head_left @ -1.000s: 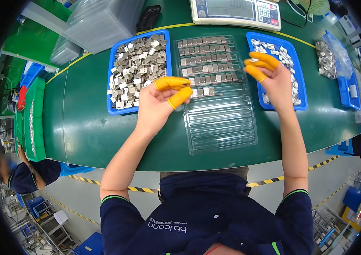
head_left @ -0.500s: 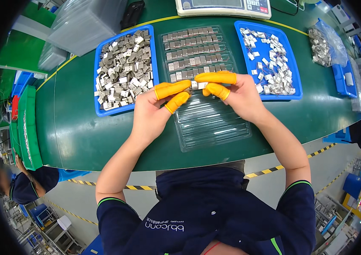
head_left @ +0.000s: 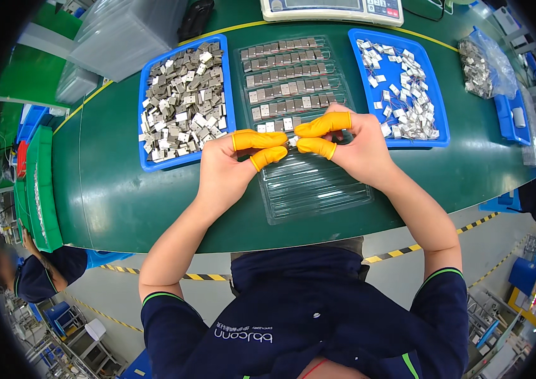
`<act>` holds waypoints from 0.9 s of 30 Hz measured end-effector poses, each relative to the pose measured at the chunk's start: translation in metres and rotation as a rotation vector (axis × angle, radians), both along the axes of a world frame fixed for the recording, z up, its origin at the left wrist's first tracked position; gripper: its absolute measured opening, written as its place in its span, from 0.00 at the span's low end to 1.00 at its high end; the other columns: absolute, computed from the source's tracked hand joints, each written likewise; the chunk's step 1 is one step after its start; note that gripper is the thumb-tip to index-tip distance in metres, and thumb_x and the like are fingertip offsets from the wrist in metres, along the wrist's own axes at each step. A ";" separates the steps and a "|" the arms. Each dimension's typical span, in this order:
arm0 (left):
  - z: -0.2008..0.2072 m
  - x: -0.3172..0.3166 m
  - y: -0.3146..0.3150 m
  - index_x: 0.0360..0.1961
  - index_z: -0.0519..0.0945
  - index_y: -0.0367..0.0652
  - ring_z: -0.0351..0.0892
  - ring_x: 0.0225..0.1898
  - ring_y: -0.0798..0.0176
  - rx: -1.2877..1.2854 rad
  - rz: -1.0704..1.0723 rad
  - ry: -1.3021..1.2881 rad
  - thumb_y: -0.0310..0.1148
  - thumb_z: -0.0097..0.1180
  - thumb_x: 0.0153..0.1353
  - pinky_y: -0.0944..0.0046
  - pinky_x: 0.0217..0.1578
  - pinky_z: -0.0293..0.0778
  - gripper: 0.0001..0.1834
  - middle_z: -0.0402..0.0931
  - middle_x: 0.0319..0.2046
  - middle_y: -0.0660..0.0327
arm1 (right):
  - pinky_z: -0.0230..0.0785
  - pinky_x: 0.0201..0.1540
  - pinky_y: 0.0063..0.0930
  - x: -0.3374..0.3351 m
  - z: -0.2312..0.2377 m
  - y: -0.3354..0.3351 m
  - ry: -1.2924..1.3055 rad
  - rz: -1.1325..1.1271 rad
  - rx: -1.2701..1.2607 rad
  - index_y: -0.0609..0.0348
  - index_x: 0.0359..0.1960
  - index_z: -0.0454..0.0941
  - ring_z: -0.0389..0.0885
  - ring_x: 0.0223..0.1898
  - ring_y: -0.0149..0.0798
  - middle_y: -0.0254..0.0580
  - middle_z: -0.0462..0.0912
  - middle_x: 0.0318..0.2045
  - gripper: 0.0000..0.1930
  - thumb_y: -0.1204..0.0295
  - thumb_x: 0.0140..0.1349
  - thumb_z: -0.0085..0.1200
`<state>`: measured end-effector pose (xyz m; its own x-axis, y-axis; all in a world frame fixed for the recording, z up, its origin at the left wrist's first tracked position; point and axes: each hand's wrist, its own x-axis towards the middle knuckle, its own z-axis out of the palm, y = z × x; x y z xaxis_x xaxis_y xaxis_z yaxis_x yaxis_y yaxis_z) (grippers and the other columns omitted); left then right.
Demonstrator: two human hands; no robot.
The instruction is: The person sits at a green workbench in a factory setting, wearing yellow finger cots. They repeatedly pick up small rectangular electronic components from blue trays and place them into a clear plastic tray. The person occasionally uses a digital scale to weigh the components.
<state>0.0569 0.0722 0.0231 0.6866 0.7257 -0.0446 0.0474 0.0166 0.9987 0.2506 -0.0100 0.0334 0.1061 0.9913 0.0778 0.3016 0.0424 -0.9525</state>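
Note:
My left hand [head_left: 229,167] and my right hand [head_left: 359,145], with yellow finger cots on thumbs and forefingers, meet fingertip to fingertip over a clear plastic blister tray [head_left: 315,201]. Both pinch at a small silver-white connector piece [head_left: 292,141], mostly hidden by the fingertips. Behind them, rows of silver USB connectors [head_left: 290,88] lie in the tray's upper slots, with thin wires at the right ends. To the left a blue tray [head_left: 144,136] is heaped with loose metal USB shells [head_left: 186,101]. On the right another blue tray [head_left: 441,117] holds small white wired pieces [head_left: 416,95].
A digital scale [head_left: 331,11] stands at the far edge. Stacked clear plastic trays [head_left: 126,41] and a black object [head_left: 196,19] sit back left. A bagged pile of metal parts [head_left: 479,66] lies far right, and a green bin [head_left: 42,189] stands left. A person [head_left: 47,271] sits at lower left.
My fingertips have come down slightly toward me and closed nearer together around the small piece. Two silver connectors now show in the front row just behind my fingers.

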 end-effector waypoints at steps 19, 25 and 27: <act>-0.003 -0.006 0.005 0.33 0.80 0.30 0.79 0.29 0.62 -0.164 -0.202 -0.268 0.17 0.61 0.46 0.67 0.32 0.78 0.10 0.78 0.32 0.51 | 0.72 0.38 0.20 -0.007 0.014 -0.002 0.574 0.197 -0.342 0.68 0.32 0.80 0.80 0.30 0.29 0.43 0.82 0.29 0.08 0.78 0.49 0.61; -0.008 -0.002 0.001 0.38 0.79 0.31 0.79 0.28 0.63 -0.177 -0.123 -0.281 0.21 0.60 0.50 0.68 0.29 0.77 0.12 0.78 0.31 0.52 | 0.71 0.34 0.19 -0.015 0.013 -0.007 0.356 0.044 -0.151 0.64 0.33 0.80 0.77 0.29 0.26 0.37 0.81 0.28 0.08 0.78 0.49 0.61; -0.007 0.001 0.000 0.41 0.77 0.32 0.79 0.28 0.63 -0.248 -0.094 -0.305 0.25 0.59 0.53 0.68 0.29 0.76 0.13 0.78 0.31 0.53 | 0.70 0.31 0.20 -0.019 0.009 -0.009 0.162 -0.050 -0.001 0.61 0.33 0.81 0.76 0.28 0.27 0.35 0.80 0.28 0.09 0.77 0.48 0.62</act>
<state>0.0581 0.0725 0.0165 0.7585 0.6516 0.0058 -0.2376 0.2683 0.9336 0.2318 -0.0188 0.0423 0.1663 0.9846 0.0543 0.1453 0.0300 -0.9889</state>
